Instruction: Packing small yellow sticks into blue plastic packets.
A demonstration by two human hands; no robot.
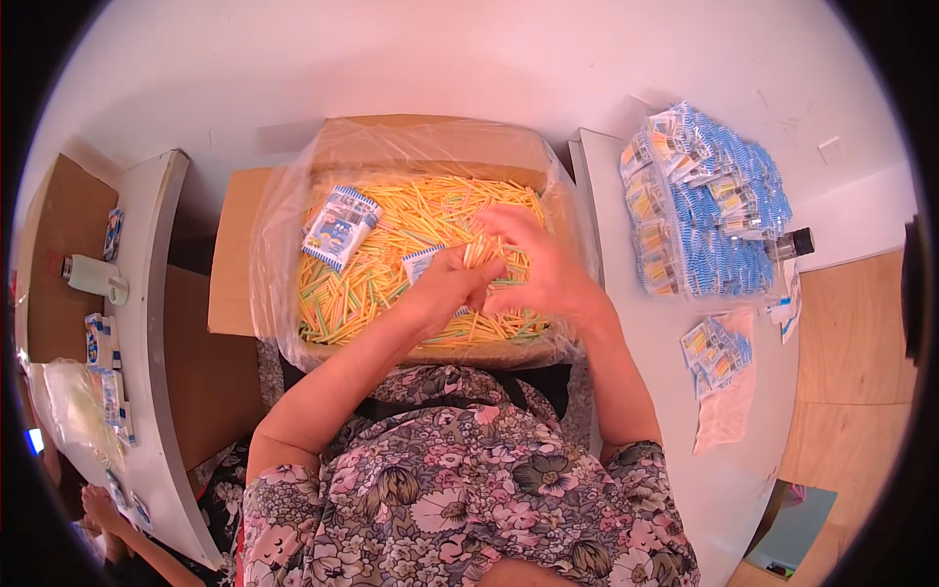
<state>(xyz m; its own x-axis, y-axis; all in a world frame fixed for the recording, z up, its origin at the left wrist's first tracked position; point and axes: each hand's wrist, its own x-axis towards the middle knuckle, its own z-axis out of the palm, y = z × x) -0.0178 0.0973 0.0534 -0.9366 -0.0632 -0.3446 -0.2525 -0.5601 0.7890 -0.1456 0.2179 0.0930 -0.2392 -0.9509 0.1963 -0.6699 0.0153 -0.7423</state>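
My left hand (452, 286) is closed round a small bunch of thin yellow sticks (478, 253), whose ends stick up past the fingers. Beside it, my right hand (550, 262) curves about the bunch with thumb and fingers apart. Both hands are over a cardboard box (430, 143) lined with clear plastic. Loose yellow, orange and green sticks (401, 203) fill it. A blue and white packet (340, 227) lies on the sticks at the left. Another packet (423, 261) is partly hidden by my left hand.
On the right-hand table (641, 342) stands a clear bin (675, 259) heaped with blue packets, near a black-capped bottle (797, 243). Several packets (716, 350) lie on a pink cloth (724, 421). The left table (161, 323) holds a pale tumbler (93, 278); another person's hands (103, 509) show beyond.
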